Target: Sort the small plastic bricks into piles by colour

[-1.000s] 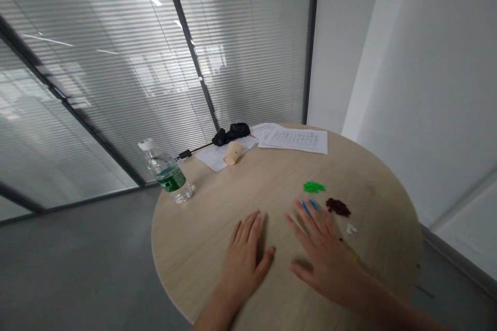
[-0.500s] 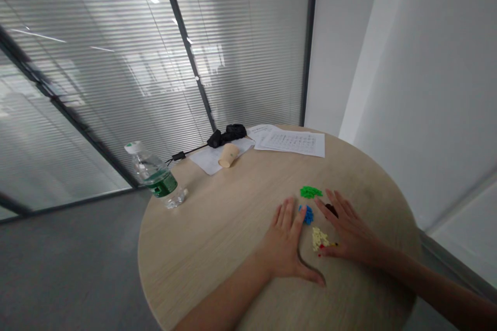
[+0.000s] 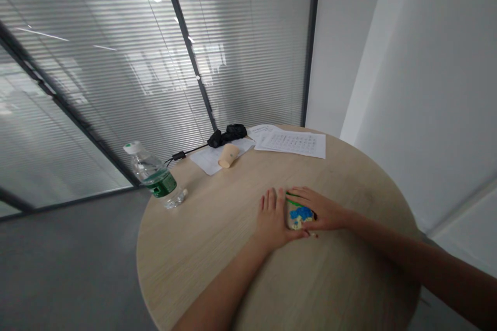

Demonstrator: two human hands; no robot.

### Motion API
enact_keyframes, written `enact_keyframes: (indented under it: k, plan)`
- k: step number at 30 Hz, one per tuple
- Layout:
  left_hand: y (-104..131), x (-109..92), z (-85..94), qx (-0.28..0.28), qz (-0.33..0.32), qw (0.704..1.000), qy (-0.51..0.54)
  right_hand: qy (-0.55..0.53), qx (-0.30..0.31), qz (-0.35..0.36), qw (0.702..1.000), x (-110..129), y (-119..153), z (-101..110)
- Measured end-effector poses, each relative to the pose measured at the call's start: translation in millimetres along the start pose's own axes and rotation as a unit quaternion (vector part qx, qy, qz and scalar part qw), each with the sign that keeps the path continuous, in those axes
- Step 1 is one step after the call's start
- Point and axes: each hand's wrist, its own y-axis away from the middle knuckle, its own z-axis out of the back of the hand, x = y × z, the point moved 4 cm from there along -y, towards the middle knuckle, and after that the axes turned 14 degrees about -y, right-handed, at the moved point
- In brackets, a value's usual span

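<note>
My left hand (image 3: 273,221) rests on the table with its fingers stretched and its thumb out to the right, along the near side of the small pieces. Facing it, my right hand (image 3: 321,210) lies with fingers pointing left and its thumb low, partly over the pieces. Between them is a heap of small blue pieces (image 3: 301,213), with pale yellow pieces (image 3: 297,224) just below it. A strip of green pieces (image 3: 294,200) shows along the right fingers, which hide the rest. A few dark bits sit by my right palm. The pieces are too small to name.
The round wooden table (image 3: 202,248) has a plastic water bottle (image 3: 161,181) at its left edge. A paper cup (image 3: 228,155) lies on its side farther back. Printed sheets (image 3: 297,144) and a black bundle with a cable (image 3: 229,135) lie along the far edge.
Both hands have come closer together, my right one moving left. The separate green, blue, yellow and dark piles are now squeezed into one cluster between them.
</note>
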Motion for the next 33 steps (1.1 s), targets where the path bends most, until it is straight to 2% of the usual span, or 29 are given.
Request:
enact_keyframes:
  k: [4, 8, 11, 13, 17, 19, 21, 23, 28, 33]
  plan:
    - [13, 27, 4.6, -0.006, 0.007, 1.000, -0.011, -0.035, 0.033, 0.029, 0.998, 17, -13, -7]
    - [26, 39, 12.4, 0.030, -0.016, 0.999, -0.014, -0.069, 0.047, 0.033, 0.996, 28, -21, -10]
    - [34, 40, 18.3, 0.042, -0.034, 0.998, -0.011, -0.079, 0.023, 0.015, 0.996, 29, -6, -5]
    - [35, 40, 19.4, 0.043, -0.046, 0.998, -0.007, -0.049, 0.009, -0.011, 0.999, 25, 12, -4]
    - [19, 34, 14.3, 0.041, -0.082, 0.996, 0.008, 0.035, -0.001, -0.061, 0.998, 17, 34, -13]
    - [6, 29, 11.1, 0.039, -0.114, 0.992, 0.027, 0.052, -0.020, -0.075, 0.996, 15, 26, -17]
    - [-3, 25, 9.1, 0.042, -0.148, 0.987, 0.054, 0.050, -0.021, -0.057, 0.997, 16, 10, -21]
    - [-4, 26, 10.0, 0.039, -0.155, 0.983, 0.088, 0.040, -0.015, -0.037, 0.998, 19, -8, -23]
    - [23, 49, 15.4, 0.029, -0.085, 0.983, 0.160, -0.018, 0.002, -0.002, 1.000, 32, -34, -29]
    - [40, 64, 17.0, -0.001, -0.009, 0.986, 0.164, -0.102, -0.063, -0.010, 0.993, 48, -58, -38]
